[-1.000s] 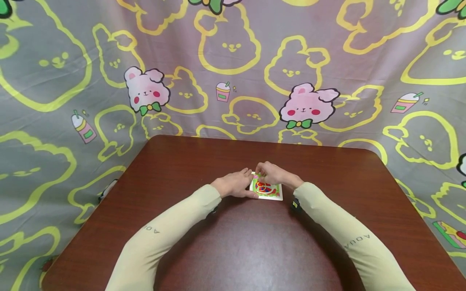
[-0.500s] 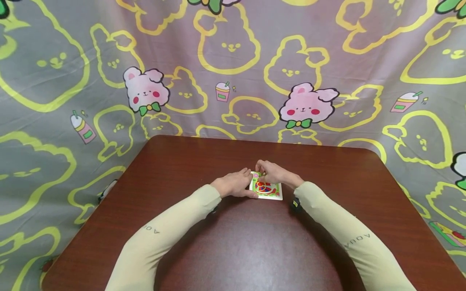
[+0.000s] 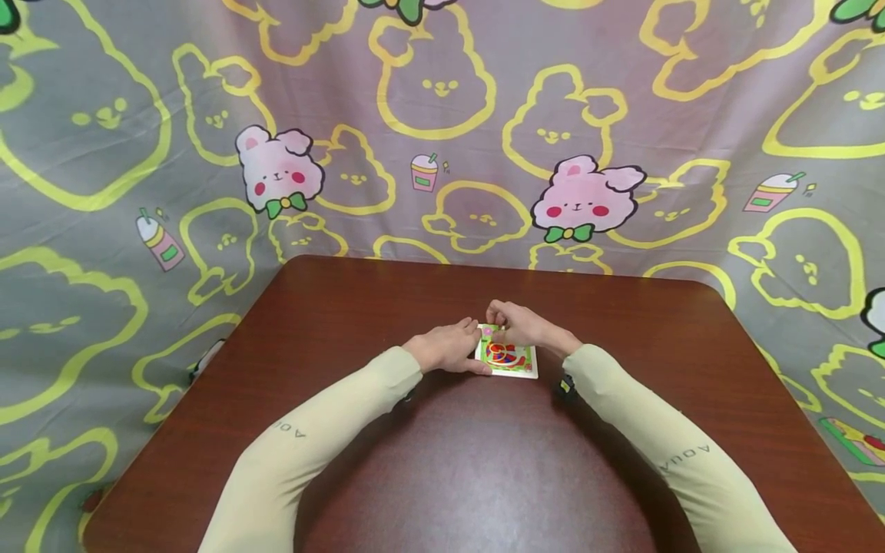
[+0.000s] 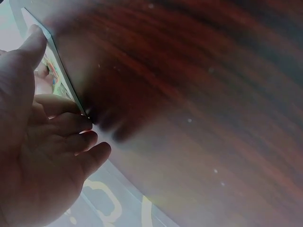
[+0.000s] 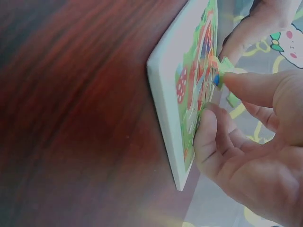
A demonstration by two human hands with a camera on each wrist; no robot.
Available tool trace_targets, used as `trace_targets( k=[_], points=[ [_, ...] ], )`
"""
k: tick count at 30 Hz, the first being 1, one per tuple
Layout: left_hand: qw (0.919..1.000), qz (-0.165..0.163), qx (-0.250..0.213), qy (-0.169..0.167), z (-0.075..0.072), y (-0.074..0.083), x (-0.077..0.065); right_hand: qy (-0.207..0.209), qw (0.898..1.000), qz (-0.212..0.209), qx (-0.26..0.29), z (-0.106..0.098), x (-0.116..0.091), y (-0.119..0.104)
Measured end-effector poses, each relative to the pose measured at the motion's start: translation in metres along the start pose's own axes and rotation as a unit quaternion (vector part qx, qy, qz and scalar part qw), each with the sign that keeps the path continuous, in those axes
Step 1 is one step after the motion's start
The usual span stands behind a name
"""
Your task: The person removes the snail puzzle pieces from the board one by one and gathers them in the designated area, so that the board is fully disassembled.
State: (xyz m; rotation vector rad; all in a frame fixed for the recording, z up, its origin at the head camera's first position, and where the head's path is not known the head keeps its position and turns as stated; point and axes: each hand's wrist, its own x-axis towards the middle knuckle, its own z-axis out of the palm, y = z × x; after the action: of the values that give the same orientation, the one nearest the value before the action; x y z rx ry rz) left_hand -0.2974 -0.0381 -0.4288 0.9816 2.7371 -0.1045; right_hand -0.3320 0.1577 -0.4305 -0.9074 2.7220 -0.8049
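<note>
A small square puzzle board (image 3: 520, 375) with a white rim and a bright snail-like picture lies flat on the table. My left hand (image 3: 445, 348) steadies its left side, the thumb (image 4: 34, 45) at the near corner and the fingers along the edge. Over the board's far part, my right hand (image 3: 524, 326) has curled fingers. In the right wrist view its thumb (image 5: 251, 87) presses against a small green and blue puzzle piece (image 5: 218, 79), pinched just above the picture. The fingers behind that piece are partly hidden.
The brown wooden table (image 3: 442, 461) has rounded far corners. A grey curtain (image 3: 477, 92) with yellow outlines and pink rabbits hangs behind and beside it. A dark wrist device (image 3: 566, 385) shows under the right sleeve.
My right hand shifts very slightly over the far part of the board, fingers still curled. The left hand and the board stay in place.
</note>
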Motion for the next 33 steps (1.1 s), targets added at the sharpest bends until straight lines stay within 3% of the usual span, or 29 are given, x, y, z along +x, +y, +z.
trace_targets(
  k=[8,15,19,33],
  points=[
    [0.9995,0.007,0.029,0.008,0.001,0.0,0.001,0.011,0.99,0.063,0.124,-0.003,-0.005,0.001],
    [0.999,0.012,0.041,0.01,0.0,-0.001,-0.001,0.023,0.982,0.107,0.155,-0.002,-0.006,0.005],
    [0.9981,0.019,0.057,0.014,0.0,0.0,-0.002,0.04,0.971,0.131,0.194,-0.003,-0.011,0.009],
    [0.9978,0.022,0.061,0.013,0.001,-0.001,-0.003,0.042,0.962,0.143,0.229,-0.026,-0.036,0.024]
  ],
)
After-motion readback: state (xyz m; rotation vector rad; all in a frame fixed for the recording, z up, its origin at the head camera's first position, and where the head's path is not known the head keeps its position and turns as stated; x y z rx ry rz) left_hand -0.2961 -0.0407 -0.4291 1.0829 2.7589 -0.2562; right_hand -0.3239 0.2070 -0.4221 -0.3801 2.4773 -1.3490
